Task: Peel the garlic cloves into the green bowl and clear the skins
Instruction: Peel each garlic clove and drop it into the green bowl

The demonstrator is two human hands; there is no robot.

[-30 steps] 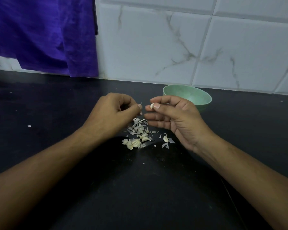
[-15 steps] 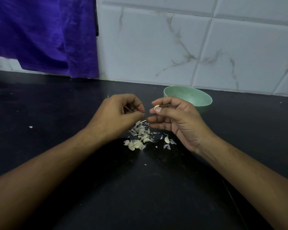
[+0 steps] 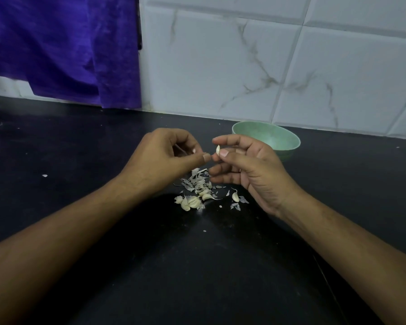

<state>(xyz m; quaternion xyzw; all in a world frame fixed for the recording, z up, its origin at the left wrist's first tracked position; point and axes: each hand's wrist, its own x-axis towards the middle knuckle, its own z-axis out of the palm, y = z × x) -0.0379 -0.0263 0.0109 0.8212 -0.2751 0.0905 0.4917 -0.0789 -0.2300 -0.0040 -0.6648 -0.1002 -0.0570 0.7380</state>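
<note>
— Where's the clove?
— The garlic clove point(image 3: 218, 150) is up off the counter, pinched between the thumb and forefinger of the right hand point(image 3: 251, 170).
— And the other hand?
— The left hand point(image 3: 164, 158) sits at the clove's 9 o'clock. Its fingers are curled and its thumb tip is just beside the clove. I can't tell whether it grips any skin.
— The bowl?
— The green bowl point(image 3: 288, 137) is at 2 o'clock from the clove, behind the right hand and partly hidden by it. No cloves show in the part of its inside that is visible.
— What's underneath?
— At 6 o'clock, a pile of skins point(image 3: 197, 184) lies on the black counter point(image 3: 197, 266), with unpeeled cloves point(image 3: 190, 202) at its near edge. A purple cloth point(image 3: 63, 48) hangs at 10 o'clock.
</note>
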